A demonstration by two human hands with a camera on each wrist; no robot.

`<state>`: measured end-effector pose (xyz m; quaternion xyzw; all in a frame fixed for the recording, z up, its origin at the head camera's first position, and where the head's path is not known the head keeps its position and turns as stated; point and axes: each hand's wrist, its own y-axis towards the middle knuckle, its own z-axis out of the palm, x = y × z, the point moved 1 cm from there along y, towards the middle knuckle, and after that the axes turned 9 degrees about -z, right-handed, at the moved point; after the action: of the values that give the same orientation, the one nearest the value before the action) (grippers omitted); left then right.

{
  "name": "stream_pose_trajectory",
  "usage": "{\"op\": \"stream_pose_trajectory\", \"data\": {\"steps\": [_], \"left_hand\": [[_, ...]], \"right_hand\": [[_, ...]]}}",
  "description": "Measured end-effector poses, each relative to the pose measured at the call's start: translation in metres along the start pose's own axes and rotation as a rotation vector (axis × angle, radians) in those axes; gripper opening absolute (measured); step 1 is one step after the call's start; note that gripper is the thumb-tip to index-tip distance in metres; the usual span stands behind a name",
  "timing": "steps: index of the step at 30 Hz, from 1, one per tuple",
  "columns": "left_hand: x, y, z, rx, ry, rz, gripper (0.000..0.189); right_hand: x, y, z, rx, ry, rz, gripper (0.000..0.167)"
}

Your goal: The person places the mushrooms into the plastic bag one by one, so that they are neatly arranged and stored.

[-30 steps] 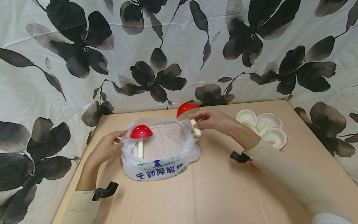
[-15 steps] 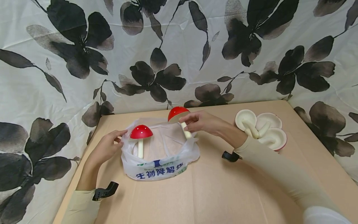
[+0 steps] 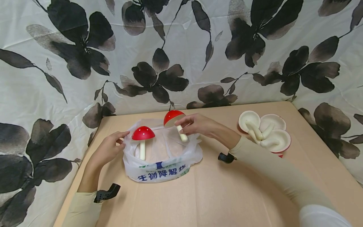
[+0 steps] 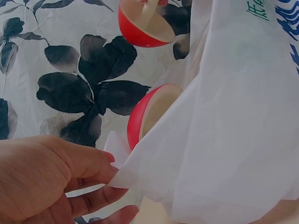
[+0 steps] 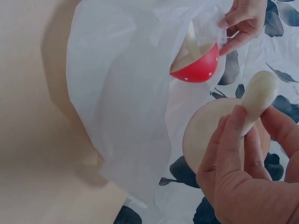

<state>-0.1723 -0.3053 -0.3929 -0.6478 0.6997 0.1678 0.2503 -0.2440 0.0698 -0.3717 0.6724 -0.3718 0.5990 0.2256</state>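
Note:
A white plastic bag (image 3: 163,171) with blue printed lettering lies with its mouth spread wide on the table. Inside it, at the left, one red-capped toy mushroom (image 3: 143,134) stands upright. My left hand (image 3: 109,149) pinches the bag's left rim between thumb and fingers, as the left wrist view also shows. A second red toy mushroom (image 3: 173,118) is in my right hand (image 3: 199,126), which grips its pale stem. That mushroom tilts over the right side of the bag's mouth, cap up and to the left. In the right wrist view its stem (image 5: 259,95) sits between thumb and fingertips.
Several more toy mushrooms (image 3: 279,140) lie clustered at the right of the wooden table (image 3: 227,195), pale undersides up. A white cloth (image 3: 198,56) with dark flowers hangs behind the table. Black bands (image 3: 106,193) circle both wrists.
My right hand has moved left with the mushroom, from the bag's right edge to over its mouth. The left hand and the mushroom in the bag have stayed put.

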Motion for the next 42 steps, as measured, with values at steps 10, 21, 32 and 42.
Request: {"op": "stream_pose_trajectory", "data": {"steps": [10, 21, 32, 42], "left_hand": [[0.0, 0.001, 0.0, 0.004, 0.003, -0.007, 0.051], [0.002, 0.001, 0.001, -0.004, 0.005, 0.01, 0.05], [0.003, 0.003, 0.0, -0.009, 0.002, 0.004, 0.05], [0.002, 0.002, 0.0, -0.007, -0.001, 0.009, 0.05]], "right_hand": [[-0.005, 0.015, 0.014, -0.015, -0.014, 0.022, 0.036], [-0.006, 0.03, 0.029, -0.025, -0.038, 0.055, 0.04], [-0.006, 0.051, 0.042, -0.03, -0.103, 0.061, 0.039], [-0.008, 0.062, 0.059, -0.075, -0.141, 0.073, 0.035]]}}
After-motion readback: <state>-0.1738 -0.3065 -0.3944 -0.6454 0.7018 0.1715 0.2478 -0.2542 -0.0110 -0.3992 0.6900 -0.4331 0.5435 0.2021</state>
